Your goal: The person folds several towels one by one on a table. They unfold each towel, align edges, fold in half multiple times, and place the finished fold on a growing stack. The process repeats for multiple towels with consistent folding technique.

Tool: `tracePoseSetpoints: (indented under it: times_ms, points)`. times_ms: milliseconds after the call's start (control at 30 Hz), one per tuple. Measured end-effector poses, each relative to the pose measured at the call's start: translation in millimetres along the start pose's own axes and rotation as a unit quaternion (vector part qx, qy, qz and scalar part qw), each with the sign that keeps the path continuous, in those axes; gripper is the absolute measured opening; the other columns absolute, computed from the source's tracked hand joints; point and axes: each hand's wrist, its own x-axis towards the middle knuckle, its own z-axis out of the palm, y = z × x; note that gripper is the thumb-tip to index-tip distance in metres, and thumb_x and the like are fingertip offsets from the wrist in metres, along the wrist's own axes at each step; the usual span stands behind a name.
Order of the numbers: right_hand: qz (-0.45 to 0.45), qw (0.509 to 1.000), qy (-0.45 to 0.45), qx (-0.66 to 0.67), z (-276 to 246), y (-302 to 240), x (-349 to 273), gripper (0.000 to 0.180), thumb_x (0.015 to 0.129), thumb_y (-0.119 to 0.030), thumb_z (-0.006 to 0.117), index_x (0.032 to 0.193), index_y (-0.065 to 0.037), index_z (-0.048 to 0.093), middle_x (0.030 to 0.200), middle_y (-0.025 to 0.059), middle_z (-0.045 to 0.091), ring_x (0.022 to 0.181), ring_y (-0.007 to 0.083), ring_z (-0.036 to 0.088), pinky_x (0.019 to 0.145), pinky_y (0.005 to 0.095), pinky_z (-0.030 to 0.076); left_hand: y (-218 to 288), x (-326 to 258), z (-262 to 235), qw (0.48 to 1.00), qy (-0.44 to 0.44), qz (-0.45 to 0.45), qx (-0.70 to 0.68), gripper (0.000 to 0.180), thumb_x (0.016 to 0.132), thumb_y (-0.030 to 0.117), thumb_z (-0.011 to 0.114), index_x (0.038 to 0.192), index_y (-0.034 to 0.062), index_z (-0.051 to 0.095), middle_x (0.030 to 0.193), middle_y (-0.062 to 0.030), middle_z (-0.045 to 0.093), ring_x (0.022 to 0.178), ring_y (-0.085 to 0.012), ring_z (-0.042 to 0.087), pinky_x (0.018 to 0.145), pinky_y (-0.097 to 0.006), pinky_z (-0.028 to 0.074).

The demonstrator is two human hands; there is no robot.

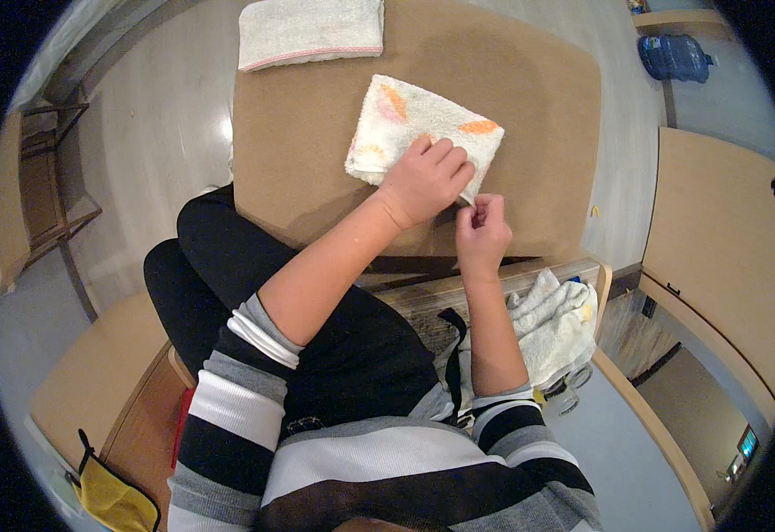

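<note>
Your left hand (424, 180) lies flat and released on the folded patterned towel (405, 124) on the bench (316, 115), hiding its near corner. Your right hand (482, 226) pinches that towel's edge, though the grip itself is hard to see.

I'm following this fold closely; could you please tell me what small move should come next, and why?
Probably draw the pinched corner across: the left hand lies flat on the white terry towel with orange patches, and the right hand pinches its near corner at the brown table edge.
</note>
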Motion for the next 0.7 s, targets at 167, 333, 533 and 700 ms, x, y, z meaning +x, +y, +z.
tracePoseSetpoints:
  times_ms: [167,333,533,700]
  points:
    - [-0.056,0.991,-0.031,-0.114,-3,-6,-1,0.02,0.073,-0.003,0.064,0.091,-0.006,0.056,0.083,0.0131,0.062,0.075,0.0325,0.061,0.066,0.0423,0.049,0,-5,6,0.999,-0.036,-0.022,0.033,0.009,0.072,0.02,0.06,0.078,0.0136,0.057,0.079,-0.0011,0.053,0.077,-0.0179,0.053,0.068,-0.032,0.041]
    - [-0.234,0.96,0.031,-0.15,-1,-16,8,0.034,0.068,0.0,0.063,0.102,-0.005,0.061,0.105,0.0141,0.057,0.098,0.0336,0.055,0.085,0.0426,0.044,-9,-13,1,0.998,-0.054,0.014,0.026,0.014,0.073,0.02,0.06,0.084,0.0127,0.06,0.082,0.0,0.054,0.079,-0.0164,0.054,0.068,-0.031,0.041]
    - [-0.257,0.964,-0.002,-0.063,8,-17,8,0.03,0.071,0.005,0.066,0.099,-0.003,0.06,0.098,0.0135,0.06,0.09,0.0332,0.057,0.081,0.0431,0.046,-19,-34,-31,0.994,-0.087,0.055,0.032,0.025,0.072,0.021,0.059,0.094,0.0101,0.061,0.088,-0.0006,0.056,0.086,-0.0171,0.055,0.074,-0.032,0.043]
    - [-0.267,0.961,0.007,-0.07,6,-12,6,0.02,0.074,0.004,0.069,0.09,-0.004,0.061,0.089,0.01,0.061,0.084,0.0303,0.057,0.077,0.0397,0.046,-48,-54,-65,0.988,-0.132,0.07,0.043,0.025,0.073,0.019,0.058,0.096,0.0098,0.061,0.093,-0.0026,0.058,0.091,-0.0192,0.056,0.078,-0.034,0.045]
